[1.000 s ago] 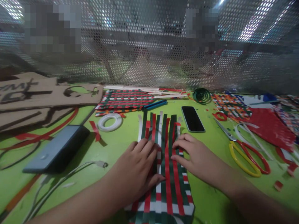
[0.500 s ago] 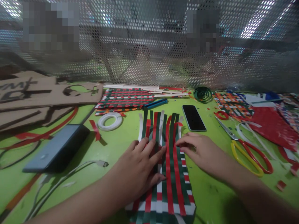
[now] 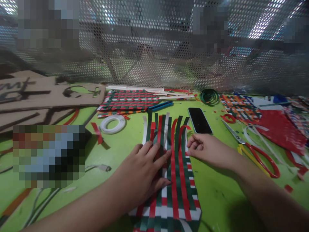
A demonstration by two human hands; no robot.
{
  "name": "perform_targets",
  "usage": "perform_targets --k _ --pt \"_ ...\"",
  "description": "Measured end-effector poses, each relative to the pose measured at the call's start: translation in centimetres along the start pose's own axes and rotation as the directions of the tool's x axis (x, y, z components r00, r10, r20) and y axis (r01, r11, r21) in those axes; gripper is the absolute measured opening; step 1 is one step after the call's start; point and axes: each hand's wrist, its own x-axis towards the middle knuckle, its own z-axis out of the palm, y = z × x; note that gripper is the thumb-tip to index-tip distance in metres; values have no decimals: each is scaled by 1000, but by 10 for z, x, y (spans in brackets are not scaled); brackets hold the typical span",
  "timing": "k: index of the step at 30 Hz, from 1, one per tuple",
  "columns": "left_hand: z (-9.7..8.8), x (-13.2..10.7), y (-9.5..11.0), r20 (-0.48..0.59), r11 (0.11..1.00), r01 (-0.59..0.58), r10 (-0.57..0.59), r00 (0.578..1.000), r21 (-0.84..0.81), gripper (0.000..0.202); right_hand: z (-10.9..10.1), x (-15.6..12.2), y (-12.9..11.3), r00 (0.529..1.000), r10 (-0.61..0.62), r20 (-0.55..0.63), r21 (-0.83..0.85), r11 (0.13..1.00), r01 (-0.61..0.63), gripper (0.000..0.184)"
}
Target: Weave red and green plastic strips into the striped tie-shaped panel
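Closest to my camera, the woven piece (image 3: pixel 178 187) of red, green and white strips is lying on the green table (image 3: pixel 217 209), its near end running out of my view. Just beyond that end, I am laying my left hand (image 3: pixel 146 172) over its left half, fingers spread open and palm down, with the thumb reaching toward the middle strips. At its right edge I am holding my right hand (image 3: pixel 204 148) with the fingers curled in; I am unable to tell whether the fingertips are gripping a strip. To the left, a cable plug (image 3: pixel 105 167) is lying near my left hand, and to the right the red-and-yellow-handled scissors (image 3: pixel 241 140) are resting beyond my right forearm. Past my hands, the loose strip ends (image 3: pixel 159 129) are pointing away from me, between a white roll (image 3: pixel 103 126) and a phone (image 3: pixel 200 120). Farther off, a woven sheet (image 3: pixel 130 100) is lying between cut cardboard (image 3: pixel 83 101) and a green coil (image 3: pixel 209 96), and behind everything a perforated screen (image 3: pixel 145 71) is standing.
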Motion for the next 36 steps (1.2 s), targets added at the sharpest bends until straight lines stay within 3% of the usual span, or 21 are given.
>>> perform_targets --k 5,11,17,23,27,31,36 --pt "0 -1 4 -14 999 1 -1 1000 32 64 0 1 -1 1000 1 -17 30 1000 -1 10" --pt "-3 -1 13 36 999 26 -28 999 44 63 5 -14 -16 980 55 -191 -17 998 -60 14" --pt "-8 8 39 81 987 157 -159 984 32 74 8 -12 -9 987 156 -49 353 927 -129 23" --pt "-21 21 58 220 958 280 -262 940 -58 91 8 -4 -4 989 70 130 513 849 -127 31" --pt "-14 19 60 149 946 289 -267 952 -147 93 14 -6 -7 991 5 136 583 808 -84 32" --pt "-1 16 63 149 939 280 -253 956 -200 100 18 -7 -9 984 -40 174 653 753 -85 29" --pt "-7 18 68 65 905 266 -259 964 -331 95 24 -3 -10 969 -117 217 815 568 -113 35"
